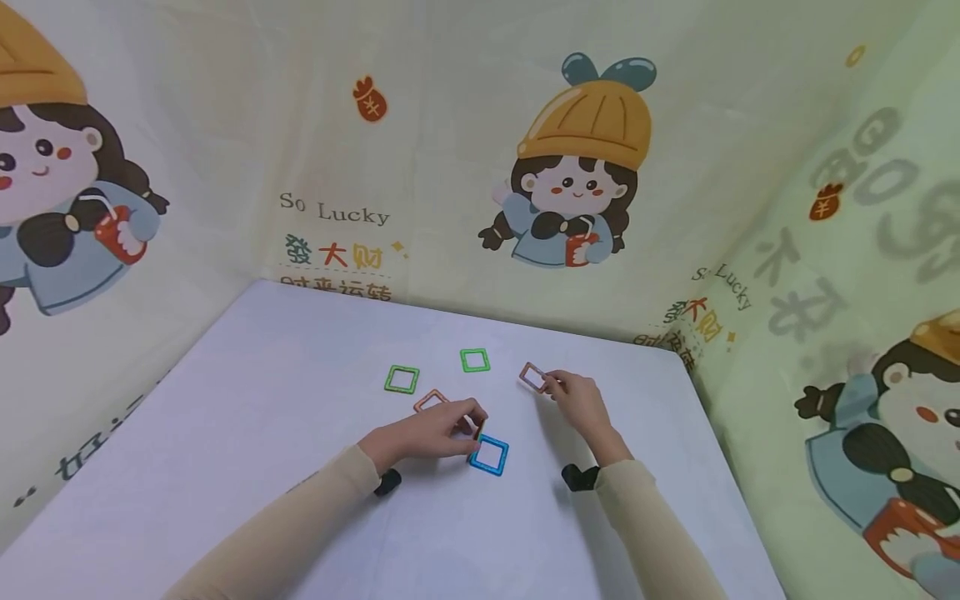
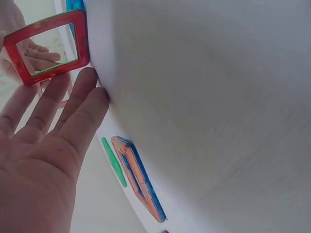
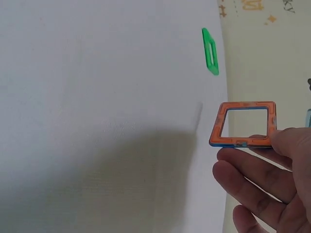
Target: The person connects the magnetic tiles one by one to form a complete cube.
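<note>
My left hand (image 1: 427,432) holds a red square magnetic tile (image 2: 81,39) upright, fingers along its lower edge in the left wrist view. A blue square tile (image 1: 505,459) lies flat on the table, right beside the left thumb. Higher and to the right, my right hand (image 1: 585,408) pinches an orange square frame tile (image 3: 248,104) by one corner. Blue shows along the underside of this tile, and it is raised above the table. Partly hidden behind the left hand lies another orange tile (image 1: 423,399), with blue below it in the left wrist view.
Two green square tiles lie farther back, a left one (image 1: 406,367) and a right one (image 1: 473,350). The white table (image 1: 300,383) meets printed cloth walls (image 1: 442,192) at the back and sides. Black wrist straps (image 1: 580,478) show below the hands.
</note>
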Available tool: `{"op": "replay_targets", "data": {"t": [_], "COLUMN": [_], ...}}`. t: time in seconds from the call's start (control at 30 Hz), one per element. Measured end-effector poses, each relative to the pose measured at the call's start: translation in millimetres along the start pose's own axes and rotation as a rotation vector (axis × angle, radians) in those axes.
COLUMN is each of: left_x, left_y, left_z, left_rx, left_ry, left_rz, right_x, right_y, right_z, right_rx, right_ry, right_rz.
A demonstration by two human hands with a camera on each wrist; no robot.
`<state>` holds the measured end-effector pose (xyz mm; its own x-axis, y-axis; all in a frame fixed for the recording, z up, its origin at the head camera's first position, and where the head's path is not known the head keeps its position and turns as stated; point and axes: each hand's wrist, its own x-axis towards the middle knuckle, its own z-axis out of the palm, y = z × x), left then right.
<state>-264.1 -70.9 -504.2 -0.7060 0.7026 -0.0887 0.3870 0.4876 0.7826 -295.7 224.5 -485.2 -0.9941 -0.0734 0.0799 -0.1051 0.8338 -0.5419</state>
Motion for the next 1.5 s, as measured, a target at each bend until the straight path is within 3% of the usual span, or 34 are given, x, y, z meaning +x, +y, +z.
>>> {"op": "replay_targets", "data": {"t": [0.23, 0.53, 0.77, 1.1, 1.5], "left_x": [-5.9, 2.2, 3.8, 1.8, 2.3], "left_y": [-6.2, -5.8, -8.2, -8.8, -2.9], "left_z": [1.6, 2.9, 3.1, 0.4, -2.4], "left_rx": [-0.034, -0.021, -0.01, -0.036, -0.047], "left_ry": [0.009, 0.003, 0.014, 0.028, 0.022], "left_rz": [-0.037, -0.061, -0.049, -0.036, -0.109], "right_x": [-6, -16, -24, -36, -41], "right_y": [-9, -10, -16, -20, -26], "right_z": [7, -2, -3, 3, 8], "right_rx": [-0.016, 0.115, 0.098, 0.016, -0.021], "right_ry": [-0.068, -0.092, -0.17, -0.201, -0.251], "right_rz": [-0.037, -0.082, -0.127, -0.218, -0.278]}}
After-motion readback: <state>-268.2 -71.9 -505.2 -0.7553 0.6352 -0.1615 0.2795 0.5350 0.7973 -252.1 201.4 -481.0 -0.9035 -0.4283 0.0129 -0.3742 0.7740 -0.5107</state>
